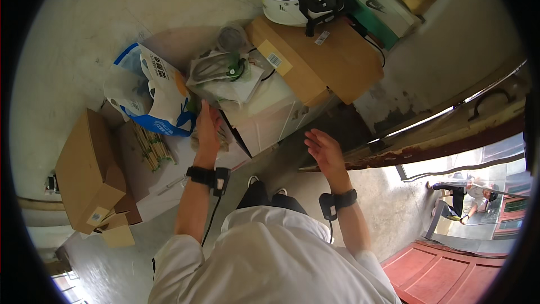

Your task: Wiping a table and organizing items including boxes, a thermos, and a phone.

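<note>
My left hand (207, 126) is over the white cabinet top, close against the right side of a blue and white plastic shopping bag (162, 90). Its fingers point away from me, and I cannot tell whether they grip anything. Just right of it a thin dark flat panel (236, 134) slants past the cabinet's front edge. Partly behind the hand lies a small clear bag with brownish contents (222, 141). My right hand (324, 151) hangs in the air over the floor in front of the cabinet, fingers slightly curled and apart, holding nothing.
An open cardboard box (90, 173) and a bundle of thin sticks (152, 145) are at left. Clear plastic packets (223, 69) lie behind. A brown carton (318, 61) bears a white helmet (284, 6); shoeboxes (379, 6) stand beyond. A wooden door (447, 131) is at right; outside is a person (474, 196).
</note>
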A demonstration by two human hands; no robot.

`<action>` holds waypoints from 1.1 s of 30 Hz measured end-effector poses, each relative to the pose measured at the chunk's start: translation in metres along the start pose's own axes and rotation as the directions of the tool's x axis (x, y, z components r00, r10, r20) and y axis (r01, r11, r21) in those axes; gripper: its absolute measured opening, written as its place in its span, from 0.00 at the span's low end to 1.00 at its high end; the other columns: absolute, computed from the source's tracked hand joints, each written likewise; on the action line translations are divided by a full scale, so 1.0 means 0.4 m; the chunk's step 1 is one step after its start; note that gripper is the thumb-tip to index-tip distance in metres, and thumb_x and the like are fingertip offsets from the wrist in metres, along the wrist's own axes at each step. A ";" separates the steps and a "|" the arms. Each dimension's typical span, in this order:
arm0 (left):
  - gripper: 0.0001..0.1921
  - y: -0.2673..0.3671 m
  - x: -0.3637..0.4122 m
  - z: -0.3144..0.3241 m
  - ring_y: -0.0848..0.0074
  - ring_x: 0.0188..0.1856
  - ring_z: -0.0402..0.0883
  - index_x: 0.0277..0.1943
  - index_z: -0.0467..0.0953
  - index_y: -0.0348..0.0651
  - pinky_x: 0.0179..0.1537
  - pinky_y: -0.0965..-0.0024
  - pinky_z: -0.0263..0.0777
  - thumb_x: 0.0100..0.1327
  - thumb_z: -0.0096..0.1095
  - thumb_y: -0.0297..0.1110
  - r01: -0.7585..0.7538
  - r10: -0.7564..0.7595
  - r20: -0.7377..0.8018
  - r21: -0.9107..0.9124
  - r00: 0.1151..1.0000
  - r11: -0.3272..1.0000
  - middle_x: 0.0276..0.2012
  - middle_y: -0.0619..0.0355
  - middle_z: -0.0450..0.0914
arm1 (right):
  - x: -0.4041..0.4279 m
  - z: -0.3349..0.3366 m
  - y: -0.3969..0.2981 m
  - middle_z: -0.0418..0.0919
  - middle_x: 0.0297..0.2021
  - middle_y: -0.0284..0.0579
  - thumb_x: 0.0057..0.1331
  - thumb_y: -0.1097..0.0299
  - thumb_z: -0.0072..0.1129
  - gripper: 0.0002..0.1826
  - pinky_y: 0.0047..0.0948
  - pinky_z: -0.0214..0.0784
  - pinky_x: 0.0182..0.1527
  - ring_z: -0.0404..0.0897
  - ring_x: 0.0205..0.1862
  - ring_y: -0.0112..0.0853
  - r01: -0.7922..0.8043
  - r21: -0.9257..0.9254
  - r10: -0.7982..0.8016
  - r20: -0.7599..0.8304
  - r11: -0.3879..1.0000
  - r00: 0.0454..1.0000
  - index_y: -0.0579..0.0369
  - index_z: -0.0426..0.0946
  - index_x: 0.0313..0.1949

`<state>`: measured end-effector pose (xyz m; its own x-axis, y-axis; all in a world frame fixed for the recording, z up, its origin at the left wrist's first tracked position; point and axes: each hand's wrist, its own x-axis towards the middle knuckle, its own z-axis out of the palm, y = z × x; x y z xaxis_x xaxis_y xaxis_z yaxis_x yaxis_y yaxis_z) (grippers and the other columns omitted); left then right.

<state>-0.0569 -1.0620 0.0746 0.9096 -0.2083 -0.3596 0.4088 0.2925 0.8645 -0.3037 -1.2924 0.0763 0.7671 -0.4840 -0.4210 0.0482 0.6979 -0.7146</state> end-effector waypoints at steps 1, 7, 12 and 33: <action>0.37 0.012 0.014 0.006 0.69 0.59 0.67 0.67 0.59 0.42 0.58 0.66 0.60 0.65 0.55 0.58 0.007 -0.006 0.052 -0.006 0.999 1.000 0.62 0.55 0.65 | 0.012 0.028 0.002 0.79 0.48 0.44 0.68 0.67 0.53 0.15 0.26 0.71 0.43 0.80 0.45 0.32 -0.014 -0.004 0.014 0.025 1.000 1.000 0.55 0.73 0.52; 0.41 0.050 0.171 0.027 0.66 0.64 0.63 0.70 0.54 0.44 0.64 0.60 0.55 0.63 0.57 0.60 0.218 -0.181 0.171 -0.231 0.968 0.948 0.65 0.55 0.63 | 0.123 0.177 0.021 0.79 0.47 0.46 0.68 0.67 0.52 0.15 0.29 0.73 0.45 0.80 0.46 0.34 -0.053 0.036 0.047 0.148 0.998 0.988 0.60 0.72 0.51; 0.41 0.024 0.221 0.020 0.68 0.59 0.67 0.68 0.60 0.39 0.57 0.68 0.62 0.59 0.63 0.57 -0.537 0.434 0.415 0.172 0.800 0.825 0.65 0.53 0.63 | 0.232 0.277 0.052 0.78 0.47 0.52 0.67 0.65 0.55 0.16 0.33 0.73 0.50 0.79 0.46 0.39 -0.099 0.044 0.094 0.098 0.994 0.991 0.64 0.71 0.49; 0.23 0.159 0.179 0.305 0.70 0.49 0.76 0.58 0.68 0.35 0.49 0.70 0.71 0.62 0.63 0.29 -0.186 0.177 -0.056 -0.252 0.983 0.950 0.51 0.53 0.76 | 0.407 0.487 0.042 0.71 0.55 0.52 0.61 0.30 0.49 0.43 0.45 0.63 0.60 0.72 0.53 0.46 -0.332 0.355 0.225 0.309 0.874 0.924 0.53 0.63 0.62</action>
<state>0.0252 -1.1720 0.1467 0.9704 -0.1005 -0.2197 0.2381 0.5517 0.7994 -0.0534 -1.2566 0.1045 0.9175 -0.1265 -0.3772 0.0146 0.9581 -0.2859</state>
